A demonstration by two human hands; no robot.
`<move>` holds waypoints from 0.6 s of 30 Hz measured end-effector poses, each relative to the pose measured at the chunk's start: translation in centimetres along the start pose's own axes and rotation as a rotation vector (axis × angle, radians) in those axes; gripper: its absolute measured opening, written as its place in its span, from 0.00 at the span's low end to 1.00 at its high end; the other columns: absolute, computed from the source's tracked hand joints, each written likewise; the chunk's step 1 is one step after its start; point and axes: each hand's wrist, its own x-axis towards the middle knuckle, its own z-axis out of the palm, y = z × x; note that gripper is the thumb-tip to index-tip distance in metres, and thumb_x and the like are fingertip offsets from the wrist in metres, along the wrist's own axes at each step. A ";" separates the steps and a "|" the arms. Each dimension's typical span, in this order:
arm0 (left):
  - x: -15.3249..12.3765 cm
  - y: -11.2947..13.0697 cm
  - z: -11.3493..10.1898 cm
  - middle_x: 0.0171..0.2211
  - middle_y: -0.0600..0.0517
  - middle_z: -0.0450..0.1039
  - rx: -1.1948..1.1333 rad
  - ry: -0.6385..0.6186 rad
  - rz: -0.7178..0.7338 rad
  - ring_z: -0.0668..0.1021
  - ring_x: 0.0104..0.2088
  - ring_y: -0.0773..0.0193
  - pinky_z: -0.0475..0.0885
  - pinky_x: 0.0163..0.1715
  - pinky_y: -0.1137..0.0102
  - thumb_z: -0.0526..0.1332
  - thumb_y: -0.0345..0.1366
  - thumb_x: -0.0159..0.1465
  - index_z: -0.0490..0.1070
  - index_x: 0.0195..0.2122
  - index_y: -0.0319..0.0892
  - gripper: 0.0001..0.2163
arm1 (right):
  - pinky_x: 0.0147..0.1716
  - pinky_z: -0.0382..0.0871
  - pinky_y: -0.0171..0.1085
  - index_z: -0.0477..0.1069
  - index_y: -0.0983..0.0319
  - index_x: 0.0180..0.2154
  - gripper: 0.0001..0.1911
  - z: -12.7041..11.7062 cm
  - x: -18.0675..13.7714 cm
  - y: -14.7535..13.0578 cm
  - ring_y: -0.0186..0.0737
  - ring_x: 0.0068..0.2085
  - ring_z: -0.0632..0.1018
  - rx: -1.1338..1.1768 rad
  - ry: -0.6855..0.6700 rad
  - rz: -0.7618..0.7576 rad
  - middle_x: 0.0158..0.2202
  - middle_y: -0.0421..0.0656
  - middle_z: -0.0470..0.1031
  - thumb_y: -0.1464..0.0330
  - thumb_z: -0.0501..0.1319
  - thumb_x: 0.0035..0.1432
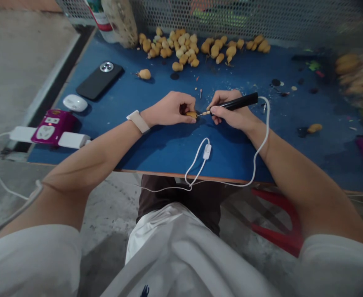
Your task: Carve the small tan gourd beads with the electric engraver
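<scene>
My left hand (pixel 172 109) is curled in a fist on the blue table (pixel 169 148), gripping a small yellow gourd (pixel 191 114) whose end pokes out toward the right. My right hand (pixel 231 113) holds a black pen-shaped rotary tool (pixel 239 102) like a pencil, its metal tip touching the gourd. A white cord with an inline switch (pixel 206 151) runs from the tool's back end, loops over the table's front edge and returns. A white band is on my left wrist.
A pile of small gourds (pixel 181 47) lies at the back by a mesh fence, one gourd (pixel 144 74) apart. A black phone (pixel 99 80), white case (pixel 75 103) and magenta device (pixel 53 126) sit left. Another gourd (pixel 314 128) lies right. A red stool (pixel 277 222) stands below.
</scene>
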 end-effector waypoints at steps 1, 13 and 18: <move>0.0 -0.1 0.0 0.39 0.49 0.83 -0.006 0.003 0.004 0.83 0.41 0.55 0.74 0.48 0.60 0.78 0.49 0.74 0.80 0.38 0.46 0.15 | 0.24 0.78 0.45 0.81 0.52 0.35 0.22 0.0 0.0 0.0 0.43 0.25 0.80 -0.002 0.002 0.008 0.27 0.40 0.82 0.51 0.89 0.61; -0.1 0.0 0.1 0.40 0.50 0.82 0.040 -0.004 0.013 0.83 0.42 0.56 0.72 0.50 0.61 0.76 0.49 0.76 0.80 0.40 0.44 0.15 | 0.24 0.79 0.43 0.82 0.52 0.35 0.23 -0.2 0.2 0.5 0.41 0.25 0.81 -0.022 0.011 0.004 0.26 0.40 0.82 0.50 0.90 0.62; -0.1 0.0 0.1 0.39 0.50 0.83 0.032 -0.002 0.015 0.82 0.41 0.57 0.72 0.49 0.62 0.76 0.48 0.76 0.80 0.39 0.45 0.14 | 0.23 0.80 0.44 0.82 0.52 0.34 0.23 -0.2 0.2 0.4 0.44 0.25 0.82 -0.006 0.010 -0.024 0.26 0.40 0.81 0.50 0.90 0.62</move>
